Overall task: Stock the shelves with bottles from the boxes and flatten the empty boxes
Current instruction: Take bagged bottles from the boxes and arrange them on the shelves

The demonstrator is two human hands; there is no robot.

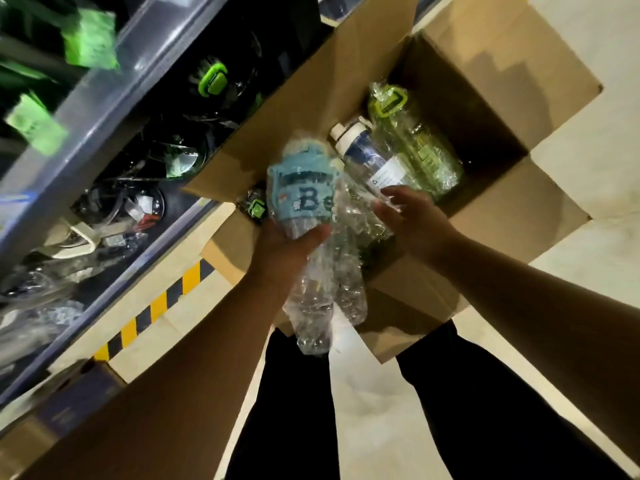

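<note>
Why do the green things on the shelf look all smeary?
Head view: the green tags on the shelf are smeared by motion blur; the wrap on the blue bottle in the left hand glints; the far corner of the box lies in shadow.

The left hand (287, 244) grips a wrapped blue bottle (301, 199) over the open box (502, 98). The right hand (415, 220), fingers spread, reaches over a white-capped bottle (363, 154) lying in the box beside a green bottle (422, 143). At left, a shelf (104, 109) holds green-lidded bottles (211, 77). Striped tape (156, 306) marks the floor.
</note>
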